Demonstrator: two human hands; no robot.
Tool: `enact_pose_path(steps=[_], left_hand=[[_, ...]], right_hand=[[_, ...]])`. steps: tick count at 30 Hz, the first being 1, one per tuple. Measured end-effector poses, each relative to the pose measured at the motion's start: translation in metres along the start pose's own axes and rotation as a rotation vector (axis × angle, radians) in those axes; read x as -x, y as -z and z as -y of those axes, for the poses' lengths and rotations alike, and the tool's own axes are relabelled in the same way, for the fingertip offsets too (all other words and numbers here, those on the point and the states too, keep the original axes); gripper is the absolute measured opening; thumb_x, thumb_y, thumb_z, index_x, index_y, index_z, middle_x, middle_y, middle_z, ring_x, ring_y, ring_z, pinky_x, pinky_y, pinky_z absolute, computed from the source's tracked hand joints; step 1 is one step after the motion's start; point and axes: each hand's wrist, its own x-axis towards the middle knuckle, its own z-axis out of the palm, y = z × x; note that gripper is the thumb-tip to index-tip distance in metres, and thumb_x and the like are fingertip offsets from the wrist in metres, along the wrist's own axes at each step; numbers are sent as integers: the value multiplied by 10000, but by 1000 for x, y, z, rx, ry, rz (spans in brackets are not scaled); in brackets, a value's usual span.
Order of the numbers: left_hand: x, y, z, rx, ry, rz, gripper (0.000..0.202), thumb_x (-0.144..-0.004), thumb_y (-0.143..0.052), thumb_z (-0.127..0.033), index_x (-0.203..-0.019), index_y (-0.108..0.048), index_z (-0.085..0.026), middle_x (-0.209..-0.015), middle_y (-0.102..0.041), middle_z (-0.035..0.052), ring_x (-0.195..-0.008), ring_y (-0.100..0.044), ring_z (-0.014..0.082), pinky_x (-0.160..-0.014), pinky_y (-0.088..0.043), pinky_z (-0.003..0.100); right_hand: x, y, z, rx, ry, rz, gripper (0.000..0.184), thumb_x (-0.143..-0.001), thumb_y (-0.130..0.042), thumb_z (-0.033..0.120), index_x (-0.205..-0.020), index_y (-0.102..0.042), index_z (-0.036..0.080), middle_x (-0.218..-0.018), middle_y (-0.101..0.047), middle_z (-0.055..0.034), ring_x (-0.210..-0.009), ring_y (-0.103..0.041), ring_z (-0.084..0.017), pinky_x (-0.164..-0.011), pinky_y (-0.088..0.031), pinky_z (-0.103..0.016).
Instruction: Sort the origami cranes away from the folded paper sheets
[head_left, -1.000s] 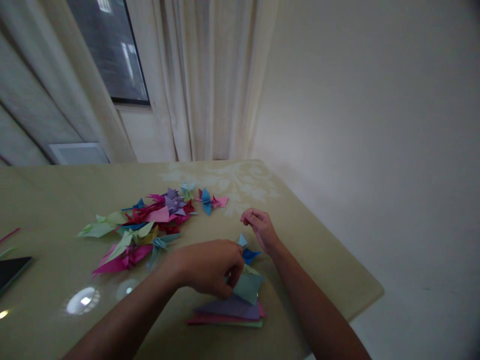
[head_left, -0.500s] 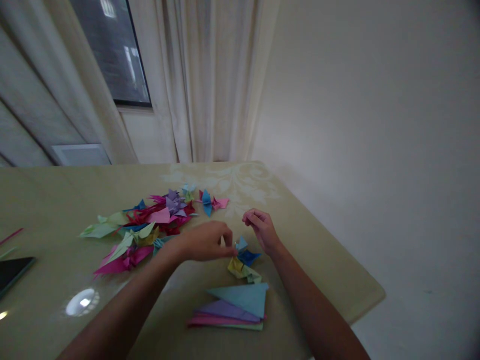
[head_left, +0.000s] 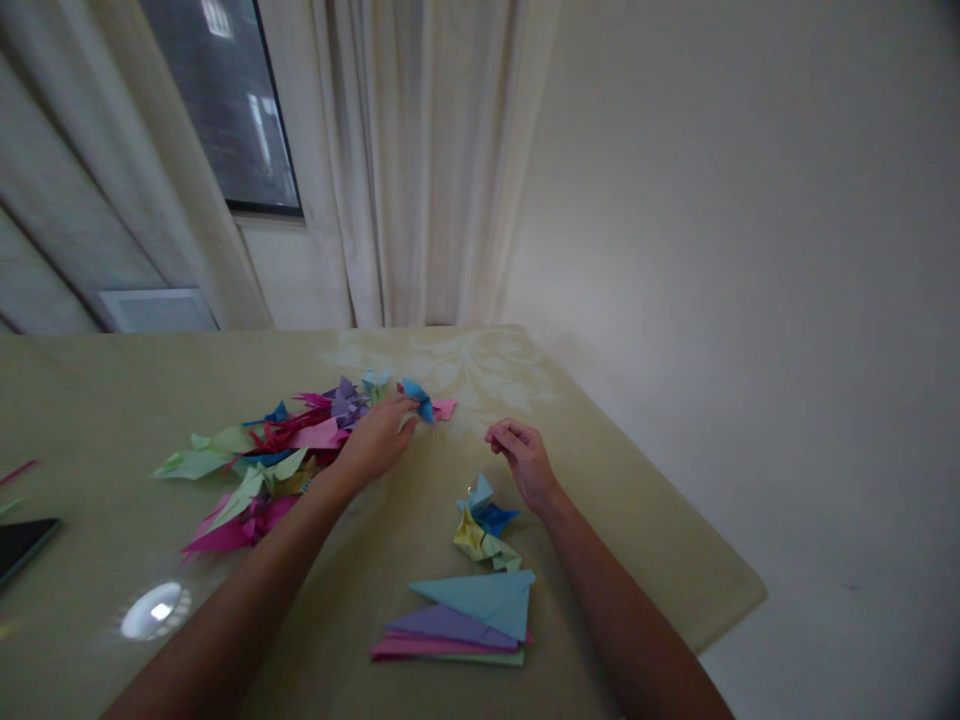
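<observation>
My left hand (head_left: 377, 436) reaches forward over the table and its fingers close on a small blue folded paper figure (head_left: 417, 397) at the right end of a heap of coloured folded papers (head_left: 277, 450). A pink folded piece (head_left: 445, 408) lies just beside it. My right hand (head_left: 520, 452) rests on the table with fingers curled loosely, nothing visible in it. Between my arms sit a small cluster of blue, yellow and green folded figures (head_left: 480, 525) and a stack of folded paper triangles (head_left: 469, 622), teal on top.
The table (head_left: 637, 520) has a pale green patterned cloth; its right edge and far corner are close to my right arm. A dark flat device (head_left: 22, 545) lies at the left edge. Curtains (head_left: 405, 160) and a window (head_left: 225, 100) stand behind.
My left hand left the triangle stack, passed the small cluster, and reached forward to the blue figure by the heap. My right hand stayed in place.
</observation>
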Motion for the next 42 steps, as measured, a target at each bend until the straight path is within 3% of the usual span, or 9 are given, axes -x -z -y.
enact_pose_path(steps=[5, 8, 12, 16, 21, 24, 29, 37, 42], left_hand=[[3, 11, -57, 344, -219, 207, 261, -1013, -565, -350, -1123, -760, -215, -1189, -778, 88, -1111, -714, 228, -995, -555, 353], [6, 7, -75, 444, -226, 281, 215, -1001, -593, -317, -1105, -748, -209, -1119, -773, 75, -1038, -713, 206, -965, -553, 338], [8, -12, -61, 464, -119, 148, 183, -1002, -541, -279, -1050, -694, -190, -1085, -723, 86, -999, -692, 210, -895, -582, 343], [16, -41, -34, 150, -25, -131, 283, -948, -502, -162, -1184, -652, -201, -1315, -636, 141, -1285, -590, 305, -1114, -495, 509], [11, -66, -15, -104, 67, -196, 491, -918, -576, -202, -1408, -586, -216, -1558, -492, 182, -1439, -444, 427, -1165, -408, 635], [-8, -70, -8, -70, 123, -188, 380, -921, -576, -231, -1291, -663, -216, -1444, -588, 183, -1398, -481, 431, -1156, -392, 667], [-23, -68, 1, 77, 52, -121, 198, -921, -531, -218, -1013, -705, -202, -1103, -702, 140, -1101, -663, 320, -1043, -524, 520], [-15, -67, -31, 434, -106, -34, 340, -953, -602, -324, -1271, -590, -204, -1126, -714, 89, -1017, -720, 213, -939, -616, 409], [-20, -56, -66, 777, -97, 63, 352, -921, -718, -387, -1212, -595, -233, -1233, -614, 84, -1121, -681, 212, -890, -644, 368]], right_hand=[[0, -2, 5, -2, 8, 28, 412, -799, -847, 435, -1164, -764, 263, -1125, -753, -55, -879, -657, -197, -747, -498, -307], [-1, -1, 8, 36, -25, 69, 311, -812, -839, 463, -1001, -799, 219, -935, -762, -47, -825, -663, -198, -768, -512, -325], [-4, 7, 12, 79, -48, 49, 273, -785, -848, 460, -839, -789, 199, -757, -714, -12, -719, -616, -174, -713, -494, -312], [-6, 20, 23, 52, -126, 55, 283, -723, -882, 449, -787, -765, 199, -704, -678, 7, -673, -579, -155, -660, -457, -285], [-3, 34, 39, -16, -153, 128, 279, -715, -876, 440, -744, -734, 202, -686, -649, 14, -648, -539, -143, -619, -398, -266], [-1, 39, 43, 5, -152, 223, 313, -757, -842, 488, -742, -741, 191, -673, -639, 3, -602, -481, -125, -572, -332, -261], [-5, 37, 33, 61, -158, 192, 361, -827, -765, 535, -781, -760, 176, -642, -614, 8, -511, -315, -84, -505, -180, -267], [-9, 19, 6, 136, -98, 39, 452, -786, -842, 498, -1144, -759, 234, -1027, -747, -52, -722, -612, -149, -578, -438, -253], [-7, 17, 10, 107, -37, 82, 290, -789, -856, 460, -918, -778, 213, -846, -768, -48, -765, -662, -194, -688, -494, -306]])
